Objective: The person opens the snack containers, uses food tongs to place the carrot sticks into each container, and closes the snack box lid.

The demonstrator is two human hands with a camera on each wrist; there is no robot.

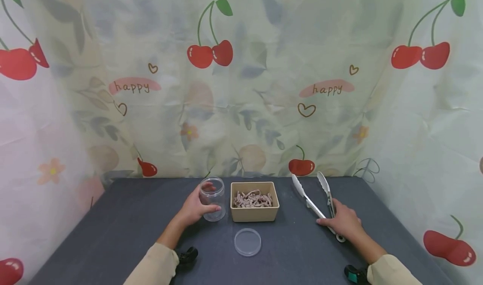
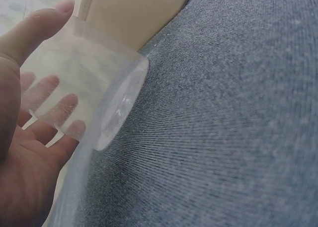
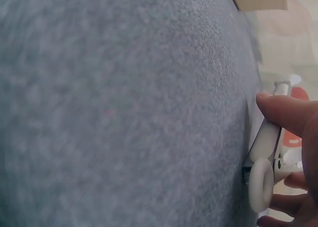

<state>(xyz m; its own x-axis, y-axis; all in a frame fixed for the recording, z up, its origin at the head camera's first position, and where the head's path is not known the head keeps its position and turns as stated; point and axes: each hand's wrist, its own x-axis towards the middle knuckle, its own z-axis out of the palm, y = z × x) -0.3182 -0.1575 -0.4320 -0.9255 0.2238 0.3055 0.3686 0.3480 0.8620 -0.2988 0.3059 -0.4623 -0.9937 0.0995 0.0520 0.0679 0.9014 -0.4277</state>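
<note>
My left hand point(image 1: 194, 208) holds a clear, lidless jar point(image 1: 216, 199) upright on the dark table, left of a beige box. In the left wrist view the thumb lies along the near side of the jar point(image 2: 94, 58), and the other fingers show through its far wall. At the right, my right hand point(image 1: 344, 220) grips metal tongs point(image 1: 311, 204) near their ring end, with their two arms spread and tips pointing away from me. The right wrist view shows the thumb on one arm of the tongs point(image 3: 266, 140) and fingers on the other side.
The beige box point(image 1: 254, 215) holds a heap of greyish-purple curly strips point(image 1: 253, 199). In front of it lies a round clear lid point(image 1: 247, 242). A patterned curtain point(image 1: 241, 121) rises behind the dark table point(image 1: 124, 234) and down both sides.
</note>
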